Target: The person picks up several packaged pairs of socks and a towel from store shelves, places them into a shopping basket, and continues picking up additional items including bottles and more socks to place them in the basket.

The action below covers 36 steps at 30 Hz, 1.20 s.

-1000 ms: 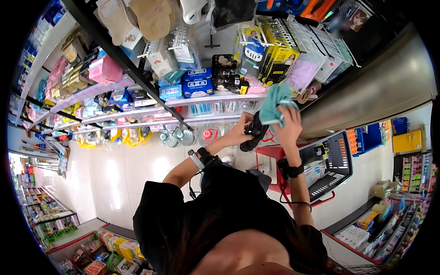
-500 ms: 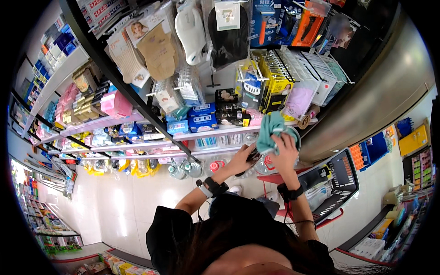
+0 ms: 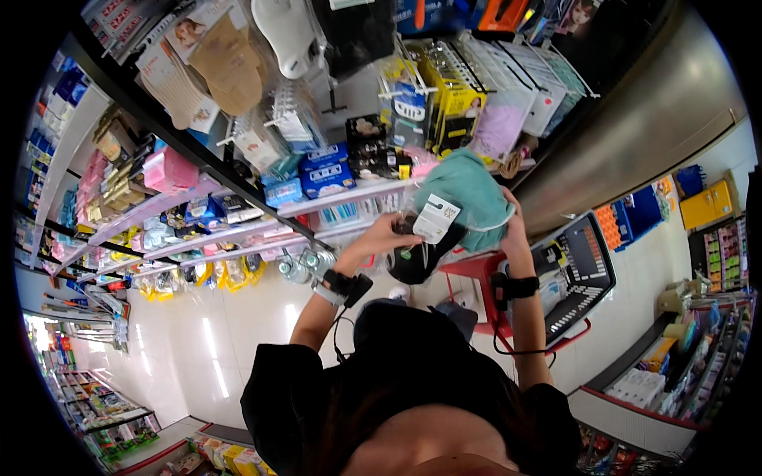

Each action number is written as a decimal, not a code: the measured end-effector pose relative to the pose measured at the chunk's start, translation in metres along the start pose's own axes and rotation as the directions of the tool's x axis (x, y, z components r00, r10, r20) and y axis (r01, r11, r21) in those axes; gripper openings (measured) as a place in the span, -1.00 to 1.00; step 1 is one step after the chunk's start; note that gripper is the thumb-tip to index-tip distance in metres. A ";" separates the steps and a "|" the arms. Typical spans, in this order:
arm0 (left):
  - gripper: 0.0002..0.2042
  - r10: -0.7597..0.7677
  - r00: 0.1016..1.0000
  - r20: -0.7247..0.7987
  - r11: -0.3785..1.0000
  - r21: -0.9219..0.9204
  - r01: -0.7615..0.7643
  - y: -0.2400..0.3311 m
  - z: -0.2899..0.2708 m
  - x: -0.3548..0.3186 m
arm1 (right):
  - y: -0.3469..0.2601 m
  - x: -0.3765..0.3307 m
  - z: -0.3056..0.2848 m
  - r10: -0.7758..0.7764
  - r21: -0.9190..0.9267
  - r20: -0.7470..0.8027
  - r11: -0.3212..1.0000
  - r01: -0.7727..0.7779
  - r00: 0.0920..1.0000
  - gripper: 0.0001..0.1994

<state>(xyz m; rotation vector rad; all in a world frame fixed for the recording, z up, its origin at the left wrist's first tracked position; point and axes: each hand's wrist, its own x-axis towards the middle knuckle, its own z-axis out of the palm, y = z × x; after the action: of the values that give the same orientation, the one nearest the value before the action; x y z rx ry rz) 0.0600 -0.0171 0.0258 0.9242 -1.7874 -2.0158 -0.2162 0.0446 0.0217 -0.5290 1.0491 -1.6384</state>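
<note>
My left hand [image 3: 389, 236] is closed, pinching the edge of a black soft-looking item [image 3: 414, 262]. A white card tag [image 3: 436, 219] lies over its upper part, with what looks like clear wrapping around it. Beside it, my right hand [image 3: 514, 226] grips the right side of a teal cloth item [image 3: 464, 190] that bulges upward and has a pale curved rim. The two items overlap between my hands, in front of the shelf. Exactly what kind of thing each is I cannot make out.
A shelf [image 3: 345, 196] carries blue and black packets, with packaged socks [image 3: 230, 75] and yellow packs [image 3: 460, 95] hanging above. A metal column [image 3: 627, 111] stands at right. Below it is a black shopping basket [image 3: 583, 278] with a red handle. Water bottles [image 3: 294, 267] stand on the floor.
The teal cloth item has spread from a bunched shape to a wider, fuller one. My right hand has moved from on top of it to its right side. The black item and its card now show.
</note>
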 end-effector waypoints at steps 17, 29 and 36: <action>-0.45 0.146 0.875 -0.461 0.919 -0.266 -0.293 -0.046 0.024 0.044 | 0.053 -0.014 0.019 0.233 -0.119 0.168 0.969 -0.214 0.958 -0.48; -0.26 0.032 0.910 -0.413 0.984 -0.148 -0.102 -0.014 0.018 0.042 | 0.080 0.011 0.000 0.068 -0.560 0.198 0.827 0.056 0.978 -0.47; -0.26 0.310 0.780 -0.544 0.937 0.037 -0.347 -0.032 0.015 0.044 | 0.045 0.012 0.013 -0.068 -0.332 0.339 0.925 0.187 0.938 -0.49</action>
<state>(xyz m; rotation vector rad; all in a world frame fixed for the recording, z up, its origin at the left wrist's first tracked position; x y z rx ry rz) 0.0239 -0.0262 -0.0164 0.9597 -1.4298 -1.3979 -0.1852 0.0269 -0.0115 -1.0945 1.0870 -1.4106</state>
